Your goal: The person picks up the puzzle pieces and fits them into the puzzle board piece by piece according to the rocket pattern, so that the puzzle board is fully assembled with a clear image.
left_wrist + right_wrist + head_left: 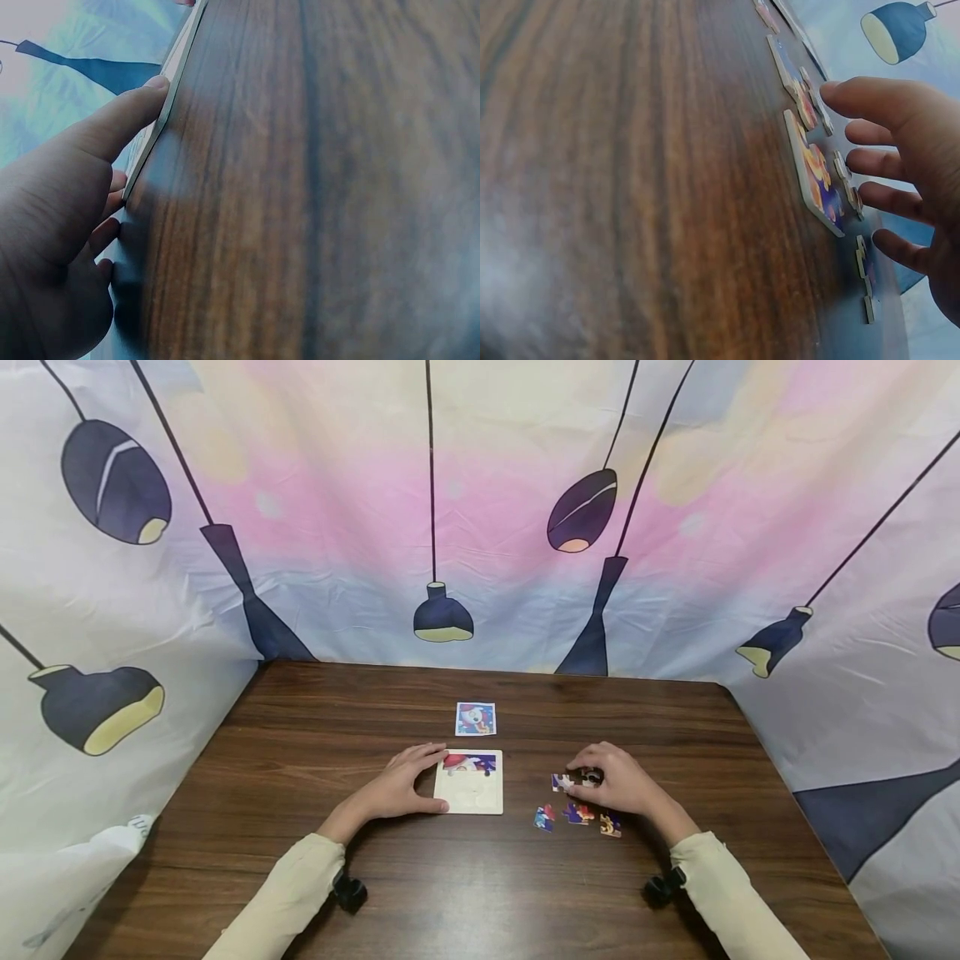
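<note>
In the head view my left hand [405, 783] rests at the left edge of a pale puzzle board [472, 797], fingers near its top left corner and thumb at its lower left. The left wrist view shows the thumb [124, 116] extended against the board's rim. Joined colored pieces [468, 763] fill the board's upper part. My right hand [618, 781] hovers over loose puzzle pieces, its fingers spread and apart from one another. Beside the thumb lies a whitish piece [562, 782]; another is partly hidden beneath the hand. In the right wrist view an orange and purple piece [817, 176] lies near the fingers.
Behind the board lies a square picture card [476, 719]. More loose pieces lie nearer me: a blue and red piece [544, 817], a purple and red piece [578, 813] and an orange piece [611, 825]. The brown wooden table [337, 718] meets a printed cloth backdrop [352, 593].
</note>
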`<state>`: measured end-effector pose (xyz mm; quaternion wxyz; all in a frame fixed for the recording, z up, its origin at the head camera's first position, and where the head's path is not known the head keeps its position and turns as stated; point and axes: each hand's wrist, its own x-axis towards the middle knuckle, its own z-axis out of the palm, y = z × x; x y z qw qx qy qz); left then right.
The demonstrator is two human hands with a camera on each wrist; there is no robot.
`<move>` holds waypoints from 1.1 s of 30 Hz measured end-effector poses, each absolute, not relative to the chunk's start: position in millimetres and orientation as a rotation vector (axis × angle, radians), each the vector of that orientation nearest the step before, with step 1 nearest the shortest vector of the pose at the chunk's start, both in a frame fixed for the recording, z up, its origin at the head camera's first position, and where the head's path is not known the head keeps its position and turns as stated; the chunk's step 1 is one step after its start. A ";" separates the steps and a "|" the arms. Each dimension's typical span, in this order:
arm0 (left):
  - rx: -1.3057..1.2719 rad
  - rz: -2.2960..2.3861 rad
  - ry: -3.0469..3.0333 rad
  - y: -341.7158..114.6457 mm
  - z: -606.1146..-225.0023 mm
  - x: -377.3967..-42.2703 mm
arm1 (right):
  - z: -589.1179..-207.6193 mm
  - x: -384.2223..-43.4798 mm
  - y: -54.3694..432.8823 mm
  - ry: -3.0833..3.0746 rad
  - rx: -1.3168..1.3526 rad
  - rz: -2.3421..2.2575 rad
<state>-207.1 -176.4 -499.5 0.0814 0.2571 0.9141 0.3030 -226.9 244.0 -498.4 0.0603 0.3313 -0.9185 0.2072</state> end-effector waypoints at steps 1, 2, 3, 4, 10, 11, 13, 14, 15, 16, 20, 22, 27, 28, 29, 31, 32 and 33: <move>0.768 0.906 2.732 -176.3 -499.4 -207.1 | -498.6 -227.0 243.9 -2.785 0.998 0.625; 0.769 0.904 2.734 -176.2 -499.4 -207.1 | -498.9 -227.2 243.8 -2.789 0.997 0.619; 0.769 0.902 2.735 -176.2 -499.4 -207.2 | -499.2 -227.3 243.6 -2.793 0.994 0.615; 0.770 0.900 2.737 -176.1 -499.4 -207.3 | -499.2 -227.1 243.4 -2.799 0.991 0.609; 0.770 0.892 2.740 -175.5 -499.3 -207.9 | -499.5 -225.6 242.1 -2.809 0.981 0.597; 0.771 0.894 2.739 -175.4 -499.1 -208.0 | -499.6 -225.5 241.9 -2.812 0.979 0.600; 0.770 0.896 2.736 -175.2 -498.9 -208.0 | -500.4 -225.5 242.0 -2.813 0.981 0.600; 0.770 0.897 2.735 -175.2 -498.9 -208.0 | -500.6 -225.5 242.0 -2.811 0.984 0.601; 0.771 0.897 2.735 -175.1 -498.9 -208.1 | -500.6 -225.6 242.0 -2.808 0.989 0.602; 0.771 0.896 2.736 -175.2 -499.0 -208.1 | -500.4 -225.5 241.7 -2.807 0.994 0.603; 0.773 0.890 2.740 -175.4 -499.7 -207.8 | -500.1 -225.7 241.2 -2.790 1.019 0.606; 0.778 0.887 2.743 -175.6 -500.1 -207.6 | -499.9 -225.8 240.9 -2.781 1.028 0.610; 0.779 0.888 2.745 -175.8 -500.6 -207.1 | -499.6 -225.7 240.0 -2.766 1.041 0.619; 0.776 0.889 2.744 -175.8 -500.6 -207.0 | -499.6 -225.6 239.8 -2.767 1.041 0.619; 0.775 0.889 2.745 -175.9 -500.6 -207.0 | -499.5 -225.5 239.6 -2.769 1.041 0.621; 0.772 0.887 2.746 -176.0 -500.6 -207.1 | -499.6 -225.7 239.4 -2.771 1.041 0.618; 0.772 0.886 2.746 -176.0 -500.6 -207.2 | -499.8 -225.8 239.3 -2.772 1.041 0.617; 0.772 0.885 2.746 -176.1 -500.6 -207.2 | -499.8 -225.9 239.2 -2.773 1.041 0.617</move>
